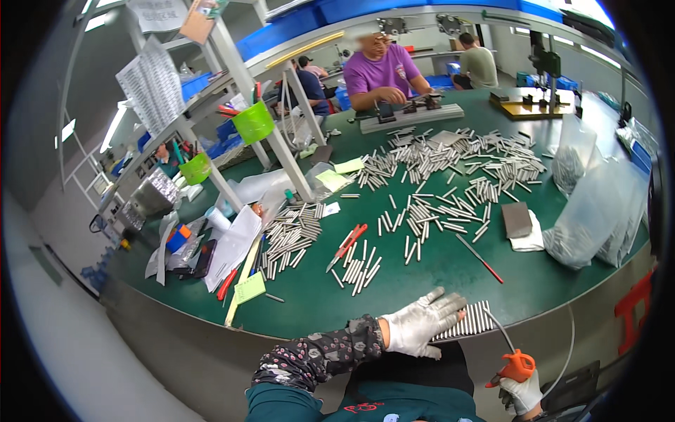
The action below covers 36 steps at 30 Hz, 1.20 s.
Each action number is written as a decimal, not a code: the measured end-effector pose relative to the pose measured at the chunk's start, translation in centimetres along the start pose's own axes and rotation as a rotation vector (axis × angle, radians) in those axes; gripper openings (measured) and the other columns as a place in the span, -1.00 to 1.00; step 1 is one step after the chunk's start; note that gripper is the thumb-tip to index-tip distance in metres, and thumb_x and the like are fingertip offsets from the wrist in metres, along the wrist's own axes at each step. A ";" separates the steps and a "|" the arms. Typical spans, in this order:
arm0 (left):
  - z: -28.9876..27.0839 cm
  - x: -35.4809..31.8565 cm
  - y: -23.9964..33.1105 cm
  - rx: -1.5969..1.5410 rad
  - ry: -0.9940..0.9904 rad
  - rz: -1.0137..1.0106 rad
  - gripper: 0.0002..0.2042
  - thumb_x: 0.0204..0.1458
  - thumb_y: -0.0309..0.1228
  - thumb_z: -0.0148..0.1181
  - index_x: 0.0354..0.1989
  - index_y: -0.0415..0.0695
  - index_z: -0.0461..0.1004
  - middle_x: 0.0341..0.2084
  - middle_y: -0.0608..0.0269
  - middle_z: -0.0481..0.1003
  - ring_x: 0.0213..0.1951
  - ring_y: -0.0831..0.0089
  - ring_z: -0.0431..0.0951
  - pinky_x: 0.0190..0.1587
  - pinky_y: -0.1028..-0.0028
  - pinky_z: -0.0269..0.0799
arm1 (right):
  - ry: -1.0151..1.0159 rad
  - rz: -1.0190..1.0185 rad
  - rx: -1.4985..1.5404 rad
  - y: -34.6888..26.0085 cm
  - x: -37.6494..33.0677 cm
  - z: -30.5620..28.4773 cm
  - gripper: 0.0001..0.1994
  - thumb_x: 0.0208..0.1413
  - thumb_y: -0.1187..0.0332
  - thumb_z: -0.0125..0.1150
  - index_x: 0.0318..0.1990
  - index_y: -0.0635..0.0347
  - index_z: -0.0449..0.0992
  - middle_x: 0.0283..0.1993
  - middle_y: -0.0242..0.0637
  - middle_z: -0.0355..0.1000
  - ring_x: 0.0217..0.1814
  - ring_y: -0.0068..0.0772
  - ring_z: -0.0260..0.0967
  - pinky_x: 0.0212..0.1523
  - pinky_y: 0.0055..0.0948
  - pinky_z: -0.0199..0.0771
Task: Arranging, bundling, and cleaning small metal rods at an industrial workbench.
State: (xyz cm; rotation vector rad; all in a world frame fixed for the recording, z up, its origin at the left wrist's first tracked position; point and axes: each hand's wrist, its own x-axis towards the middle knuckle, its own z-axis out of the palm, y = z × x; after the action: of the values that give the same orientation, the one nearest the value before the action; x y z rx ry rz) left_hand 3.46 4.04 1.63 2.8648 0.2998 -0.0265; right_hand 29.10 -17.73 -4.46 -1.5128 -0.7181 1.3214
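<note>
My left hand [420,325], in a white glove, lies flat with its fingers stretched over a row of short metal rods [479,318] at the table's near edge. The rods lie side by side, and the left part of the row is hidden under the hand. My right hand [524,395], also gloved, grips an orange air blow gun [519,365]. Its bent metal nozzle reaches up to the right end of the row. A thin pale hose [571,352] curves beside the gun.
Many loose metal rods [443,158] cover the green table [330,302]. A red-handled tool [481,259], red pliers [347,246] and a brown block [517,219] lie nearer. Clear bags of parts [587,218] stand at right. Across the table a person in purple [383,74] works.
</note>
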 end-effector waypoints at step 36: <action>-2.1 0.1 -0.4 -0.002 0.052 0.008 -0.12 -0.26 0.04 0.29 0.21 -0.29 0.16 0.23 -0.12 0.13 0.29 0.00 0.11 0.33 0.03 -0.13 | 0.499 -0.535 -1.301 -15.4 20.1 5.2 -0.61 -0.03 0.27 0.18 -0.06 0.24 0.34 -0.29 0.02 0.49 -0.23 0.03 0.48 -0.23 -0.10 0.48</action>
State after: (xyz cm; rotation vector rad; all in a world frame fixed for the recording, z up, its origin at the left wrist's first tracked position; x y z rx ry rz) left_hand 3.40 4.99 3.53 2.8681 0.2992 0.0504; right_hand 31.30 7.13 2.24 -2.2337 -1.6301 -0.0976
